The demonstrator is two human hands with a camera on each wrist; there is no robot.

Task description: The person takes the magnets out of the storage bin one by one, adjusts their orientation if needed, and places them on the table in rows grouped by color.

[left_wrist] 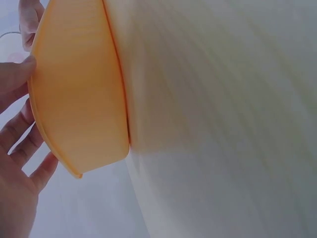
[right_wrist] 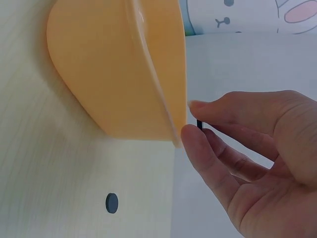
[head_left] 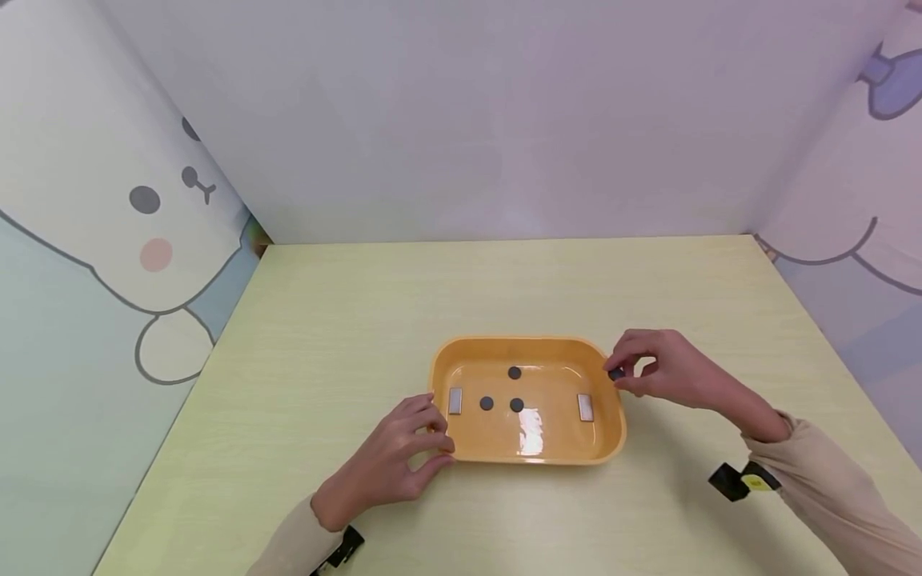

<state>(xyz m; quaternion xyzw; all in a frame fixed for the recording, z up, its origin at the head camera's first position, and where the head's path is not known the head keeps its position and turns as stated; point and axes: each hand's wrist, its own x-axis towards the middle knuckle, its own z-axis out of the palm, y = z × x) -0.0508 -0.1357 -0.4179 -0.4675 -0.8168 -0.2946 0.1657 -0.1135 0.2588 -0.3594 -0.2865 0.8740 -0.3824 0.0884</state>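
An orange-yellow plastic basin (head_left: 547, 458) stands on the table. At its left front corner my left hand (head_left: 396, 452) holds the rim, fingers on the left end and thumb at the front. Over the right rim, my right hand (head_left: 666, 368) pinches a small black disc (head_left: 615, 374) between thumb and fingertips; in the right wrist view the disc (right_wrist: 199, 124) shows edge-on. On the basin floor lie three black discs, one farther back (head_left: 515, 373). Another black disc (right_wrist: 112, 203) lies on the table outside the basin, hidden in the head view.
Inside the basin, a silvery rectangular piece (head_left: 455, 401) sits at the left end and a like piece (head_left: 585, 407) at the right. The pale wooden table (head_left: 346, 320) is bounded by a plain back wall (head_left: 504, 120) and cartoon-printed side panels (head_left: 86, 360).
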